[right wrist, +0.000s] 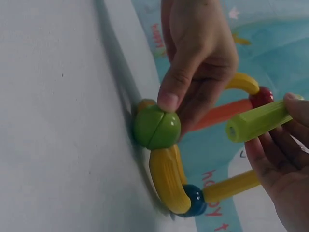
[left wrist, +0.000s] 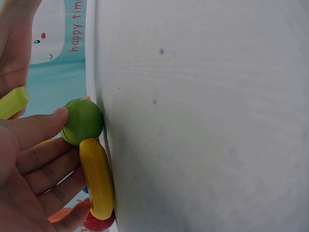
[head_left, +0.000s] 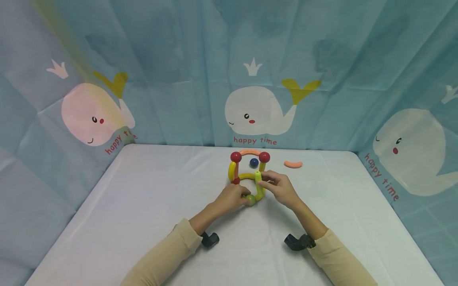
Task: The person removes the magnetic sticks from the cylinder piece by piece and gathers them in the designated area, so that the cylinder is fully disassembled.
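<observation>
My left hand [head_left: 231, 198] pinches a green ball [right wrist: 157, 127] between thumb and fingers, low over the table. A yellow curved stick [left wrist: 97, 179] is joined to that ball. In my right hand [head_left: 282, 190] is a light green stick [right wrist: 258, 120], pinched upright over the ball, its near end apart from it in the right wrist view. The ball belongs to a frame of sticks and balls, with red balls [head_left: 264, 157] on top, an orange curved stick [head_left: 249, 151] between them, and a blue ball [right wrist: 195, 200] at a lower corner.
Behind the frame is a loose-looking dark blue ball [head_left: 254, 163]. An orange curved stick [head_left: 293, 164] lies on the white table [head_left: 143, 206] to the right. A blue curtain [head_left: 179, 99] with whale prints hangs behind the table.
</observation>
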`<state>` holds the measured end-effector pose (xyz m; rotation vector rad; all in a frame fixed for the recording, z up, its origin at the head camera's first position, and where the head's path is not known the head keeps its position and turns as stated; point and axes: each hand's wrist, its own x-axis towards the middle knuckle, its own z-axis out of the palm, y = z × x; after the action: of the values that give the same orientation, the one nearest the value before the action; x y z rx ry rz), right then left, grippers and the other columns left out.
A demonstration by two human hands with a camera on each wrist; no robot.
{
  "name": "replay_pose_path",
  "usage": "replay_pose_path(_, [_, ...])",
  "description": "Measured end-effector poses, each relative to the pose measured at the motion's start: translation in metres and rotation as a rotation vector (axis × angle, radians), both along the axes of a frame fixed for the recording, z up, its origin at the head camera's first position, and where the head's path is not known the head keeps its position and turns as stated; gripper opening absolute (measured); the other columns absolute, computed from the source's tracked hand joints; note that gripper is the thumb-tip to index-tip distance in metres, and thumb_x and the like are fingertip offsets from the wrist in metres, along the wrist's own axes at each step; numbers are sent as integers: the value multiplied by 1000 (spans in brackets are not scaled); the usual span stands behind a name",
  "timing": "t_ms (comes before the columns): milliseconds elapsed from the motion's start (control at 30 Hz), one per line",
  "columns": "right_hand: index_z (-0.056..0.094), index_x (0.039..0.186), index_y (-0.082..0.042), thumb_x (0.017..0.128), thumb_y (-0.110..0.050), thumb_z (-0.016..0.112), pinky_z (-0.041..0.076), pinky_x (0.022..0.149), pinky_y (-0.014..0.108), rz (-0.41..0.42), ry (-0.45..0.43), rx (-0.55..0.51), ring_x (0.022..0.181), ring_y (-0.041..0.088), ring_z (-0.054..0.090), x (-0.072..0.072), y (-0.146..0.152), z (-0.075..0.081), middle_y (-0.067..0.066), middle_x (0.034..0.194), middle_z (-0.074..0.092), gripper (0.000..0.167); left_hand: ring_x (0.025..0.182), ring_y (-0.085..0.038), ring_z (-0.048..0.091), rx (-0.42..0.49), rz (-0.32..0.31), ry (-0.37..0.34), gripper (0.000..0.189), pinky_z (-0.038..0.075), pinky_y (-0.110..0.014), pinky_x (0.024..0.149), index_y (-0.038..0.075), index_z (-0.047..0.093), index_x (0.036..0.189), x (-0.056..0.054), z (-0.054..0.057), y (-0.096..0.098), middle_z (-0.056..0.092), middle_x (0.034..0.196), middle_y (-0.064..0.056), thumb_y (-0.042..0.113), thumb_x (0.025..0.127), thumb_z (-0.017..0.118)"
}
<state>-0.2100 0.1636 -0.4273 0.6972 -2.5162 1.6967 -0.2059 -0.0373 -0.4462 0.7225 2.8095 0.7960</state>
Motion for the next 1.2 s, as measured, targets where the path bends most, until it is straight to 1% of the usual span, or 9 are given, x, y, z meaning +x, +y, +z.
replay_pose_path(333, [68, 116, 0, 90, -15, 70, 54, 87, 18, -35, -25, 15, 95, 2, 63, 1, 23, 2, 16, 106, 69, 30, 86, -10, 63, -4, 17, -31, 30, 54, -25, 82, 10, 74, 111, 0, 0, 0, 75, 98, -2, 22, 83, 77])
replay_pose_path(533, [68, 116, 2, 89, -13, 70, 52, 85, 14, -99, -24, 52, 92, -2, 62, -3, 37, 7, 19, 109, 70, 31, 87, -10, 63, -5, 19, -50, 31, 54, -24, 82, 9, 73, 112, 0, 1, 0, 75, 100, -2, 22, 84, 77])
replay_pose_path(600, [67, 117, 3, 89, -13, 70, 51, 86, 13, -119, -22, 71, 94, 0, 63, -5, 41, 9, 19, 112, 70, 32, 87, -10, 63, -2, 21, -54, 32, 55, -24, 83, 9, 73, 112, 0, 1, 0, 75, 100, -2, 22, 84, 77])
replay_pose_path(700, [67, 119, 3, 89, -15, 70, 52, 86, 16, -144, -22, 116, 99, 11, 65, -9, 48, 12, 19, 114, 70, 35, 88, -11, 63, 1, 24, -62, 32, 55, -25, 83, 9, 73, 113, 1, 3, 0, 75, 100, -2, 22, 84, 76])
replay_pose_path(767, [66, 121, 2, 90, -16, 70, 54, 87, 21, -156, -23, 153, 102, 20, 66, -11, 54, 15, 19, 116, 70, 37, 89, -11, 64, 0, 27, -68, 32, 55, -26, 84, 9, 73, 113, 1, 4, 1, 75, 101, -2, 23, 84, 76])
replay_pose_path(867, [65, 123, 2, 90, -17, 70, 54, 85, 20, -169, -15, 223, 104, 29, 64, -20, 65, 15, 19, 117, 68, 39, 90, -12, 64, 0, 29, -75, 32, 55, -26, 85, 9, 73, 113, 1, 4, 1, 75, 101, -2, 23, 85, 76])
replay_pose_path(1000, [65, 123, 1, 89, -13, 70, 56, 79, 21, -192, 49, 342, 98, 28, 64, -38, 82, 10, 17, 110, 69, 37, 91, -13, 65, -2, 30, -77, 32, 56, -27, 86, 8, 73, 113, 1, 5, 2, 75, 101, -2, 22, 85, 76])
replay_pose_path(1133, [68, 118, 2, 87, -9, 71, 57, 76, 36, -204, 129, 507, 90, 28, 64, -52, 96, 3, 16, 99, 68, 33, 94, -13, 65, -11, 36, -80, 32, 55, -28, 87, 9, 73, 114, 2, 5, 3, 75, 103, -2, 22, 85, 75])
replay_pose_path(1200, [69, 117, 2, 87, -8, 71, 54, 74, 40, -205, 144, 597, 87, 28, 62, -58, 102, 0, 16, 97, 67, 32, 94, -13, 65, -17, 40, -83, 32, 55, -28, 87, 9, 73, 114, 2, 5, 3, 75, 103, -2, 22, 86, 75])
